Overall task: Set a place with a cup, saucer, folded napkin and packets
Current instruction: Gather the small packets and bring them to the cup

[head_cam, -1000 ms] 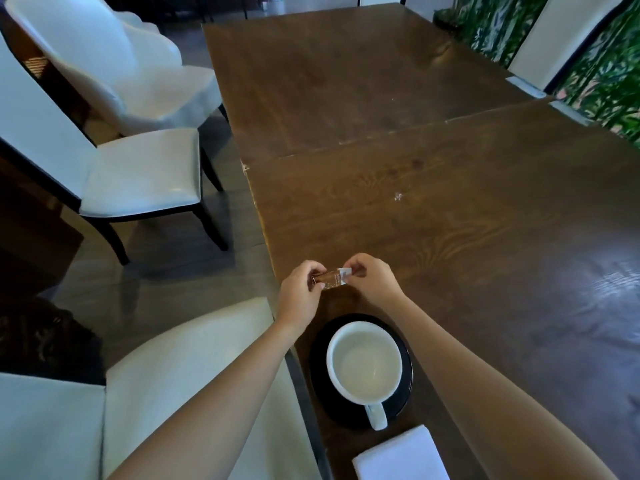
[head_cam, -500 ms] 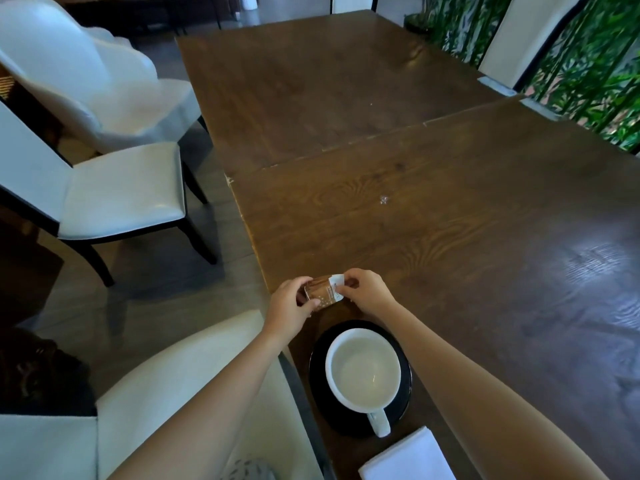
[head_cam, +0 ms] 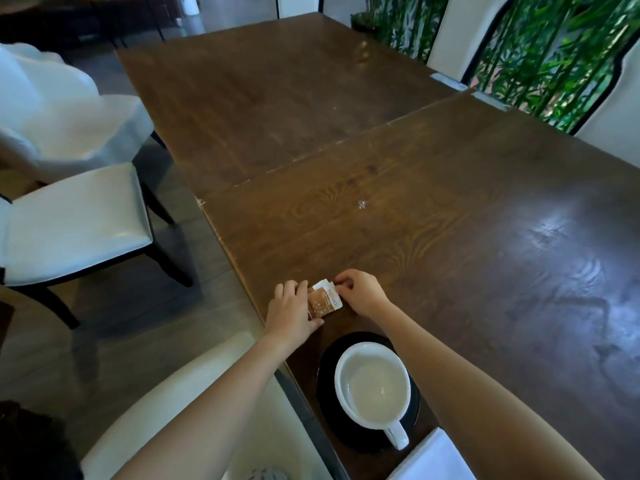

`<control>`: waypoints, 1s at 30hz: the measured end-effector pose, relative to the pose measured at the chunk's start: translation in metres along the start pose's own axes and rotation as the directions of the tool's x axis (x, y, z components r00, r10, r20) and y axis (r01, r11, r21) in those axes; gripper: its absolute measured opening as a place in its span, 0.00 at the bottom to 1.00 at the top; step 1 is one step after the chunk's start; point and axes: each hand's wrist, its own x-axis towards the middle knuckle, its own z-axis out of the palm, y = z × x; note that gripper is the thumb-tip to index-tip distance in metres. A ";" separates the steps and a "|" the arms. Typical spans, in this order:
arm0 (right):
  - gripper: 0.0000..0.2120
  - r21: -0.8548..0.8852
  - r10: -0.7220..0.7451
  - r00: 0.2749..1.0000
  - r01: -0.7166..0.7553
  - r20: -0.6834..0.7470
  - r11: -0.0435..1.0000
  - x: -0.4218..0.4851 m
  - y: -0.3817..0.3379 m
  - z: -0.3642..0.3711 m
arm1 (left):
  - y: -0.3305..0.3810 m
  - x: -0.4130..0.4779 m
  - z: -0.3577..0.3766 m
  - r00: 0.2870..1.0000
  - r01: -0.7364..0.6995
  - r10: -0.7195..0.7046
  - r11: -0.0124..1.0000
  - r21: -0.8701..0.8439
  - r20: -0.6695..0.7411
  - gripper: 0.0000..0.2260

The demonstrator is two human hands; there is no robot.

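Brown, speckled with white dots and white at its ends, a small packet [head_cam: 323, 301] sits low over the dark wooden worktop [head_cam: 450, 237], held between two bare hands close to the worktop's left edge. The left hand [head_cam: 292, 313] curls its fingers along the packet's left side, thumb tucked at the lower corner; the right hand [head_cam: 360, 292] pinches the upper right corner between thumb and fingers. A white strip shows behind the top of the packet, and it may be a second packet, though the view is too small to be sure.

Left of the worktop edge stands a white chair [head_cam: 69, 216] over grey floor, with a second cream chair [head_cam: 166, 403] under the left forearm. Nearer the camera than the hands, one black saucer [head_cam: 325, 403] carries one white cup [head_cam: 372, 386], empty, its handle pointing toward the viewer. Just beside the saucer, at the bottom of the view, lies one folded white napkin [head_cam: 433, 459], partly cut off. To the right and beyond the hands the wood runs broad and bare, a seam crossing it. Green bamboo foliage [head_cam: 554, 46] lines the far right.
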 end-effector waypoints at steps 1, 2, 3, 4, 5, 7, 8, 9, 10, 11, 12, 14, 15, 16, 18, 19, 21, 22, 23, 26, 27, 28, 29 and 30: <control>0.14 0.005 0.018 1.000 -0.018 -0.004 1.000 0.000 0.002 -0.002 | -0.001 0.003 0.001 1.000 -0.024 0.024 1.000 0.003 0.008 0.37; 0.13 0.005 0.031 1.000 -0.031 0.001 1.000 0.000 0.003 -0.003 | -0.001 0.005 0.001 0.999 -0.045 0.045 0.999 -0.004 0.018 0.36; 0.13 -0.001 0.032 0.999 -0.032 0.011 0.999 0.000 0.004 -0.003 | -0.002 0.007 0.001 0.998 -0.061 0.061 0.998 -0.014 0.025 0.35; 0.13 -0.011 0.028 0.999 -0.028 0.023 1.000 0.000 0.004 -0.003 | -0.004 0.009 0.001 0.997 -0.072 0.072 0.997 -0.021 0.031 0.34; 0.13 -0.018 0.021 0.999 -0.021 0.034 1.000 0.000 0.003 -0.002 | -0.005 0.010 0.001 0.996 -0.079 0.080 0.997 -0.024 0.035 0.34; 0.12 -0.012 0.015 0.999 -0.014 0.042 1.000 0.000 -0.001 0.000 | -0.007 0.011 0.000 0.994 -0.094 0.095 0.995 -0.031 0.046 0.31; 0.12 0.000 0.015 0.999 -0.015 0.036 1.000 0.001 -0.003 0.003 | -0.009 0.011 -0.001 0.993 -0.102 0.104 0.994 -0.038 0.054 0.29; 0.13 0.015 0.016 1.000 -0.016 0.024 1.000 0.001 -0.005 0.004 | -0.009 0.010 -0.002 0.992 -0.111 0.114 0.993 -0.049 0.057 0.28; 0.13 0.028 0.017 1.000 -0.017 0.008 0.999 0.001 -0.007 0.005 | -0.009 0.008 -0.002 0.991 -0.117 0.121 0.991 -0.062 0.056 0.27; 0.13 0.041 0.019 1.000 -0.018 -0.009 0.999 0.002 -0.010 0.006 | -0.010 0.008 -0.003 0.991 -0.118 0.122 0.990 -0.079 0.052 0.26; 0.13 0.053 0.022 1.000 -0.021 -0.022 0.998 0.003 -0.012 0.007 | -0.011 0.007 -0.004 0.992 -0.115 0.120 0.989 -0.094 0.045 0.25; 0.13 0.076 0.037 0.999 -0.035 -0.031 0.997 0.005 -0.018 0.008 | -0.012 0.007 -0.005 0.993 -0.107 0.111 0.987 -0.122 0.033 0.24; 0.13 0.084 0.043 0.999 -0.040 -0.033 0.996 0.005 -0.020 0.009 | -0.013 0.007 -0.006 0.994 -0.104 0.109 0.985 -0.135 0.030 0.23; 0.13 0.092 0.045 0.998 -0.041 -0.039 0.995 0.006 -0.022 0.009 | -0.014 0.008 -0.007 0.994 -0.103 0.108 0.984 -0.144 0.030 0.23; 0.12 0.111 0.044 0.998 -0.038 -0.055 0.993 0.007 -0.025 0.009 | -0.015 0.010 -0.008 0.993 -0.104 0.111 0.983 -0.151 0.036 0.24; 0.12 0.120 0.045 0.997 -0.038 -0.058 0.992 0.008 -0.026 0.008 | -0.015 0.011 -0.009 0.993 -0.107 0.114 0.982 -0.153 0.040 0.25; 0.12 0.137 0.049 0.997 -0.041 -0.057 0.990 0.009 -0.027 0.006 | -0.016 0.015 -0.010 0.992 -0.111 0.118 0.983 -0.149 0.042 0.27; 0.12 0.145 0.053 0.997 -0.044 -0.056 0.988 0.010 -0.028 0.006 | -0.016 0.016 -0.011 0.992 -0.110 0.117 0.984 -0.141 0.037 0.27; 0.12 0.153 0.056 0.997 -0.047 -0.053 0.987 0.011 -0.028 0.006 | -0.017 0.016 -0.012 0.993 -0.111 0.115 0.986 -0.129 0.027 0.27; 0.12 0.166 0.054 0.997 -0.045 -0.049 0.985 0.011 -0.031 0.008 | -0.019 0.010 -0.012 0.993 -0.117 0.114 0.989 -0.094 -0.033 0.26; 0.12 0.164 0.052 0.998 -0.044 -0.046 0.986 0.012 -0.032 0.009 | -0.019 0.006 -0.012 0.992 -0.116 0.112 0.989 -0.089 -0.051 0.26; 0.12 0.156 0.051 0.998 -0.043 -0.043 0.987 0.011 -0.033 0.010 | -0.020 0.001 -0.011 0.992 -0.115 0.110 0.990 -0.086 -0.063 0.25; 0.12 0.141 0.050 0.998 -0.043 -0.042 0.989 0.011 -0.034 0.011 | -0.020 -0.004 -0.010 0.992 -0.112 0.106 0.990 -0.088 -0.067 0.25; 0.13 0.119 0.052 0.998 -0.046 -0.045 0.992 0.011 -0.034 0.011 | -0.020 -0.008 -0.009 0.993 -0.106 0.100 0.990 -0.091 -0.065 0.25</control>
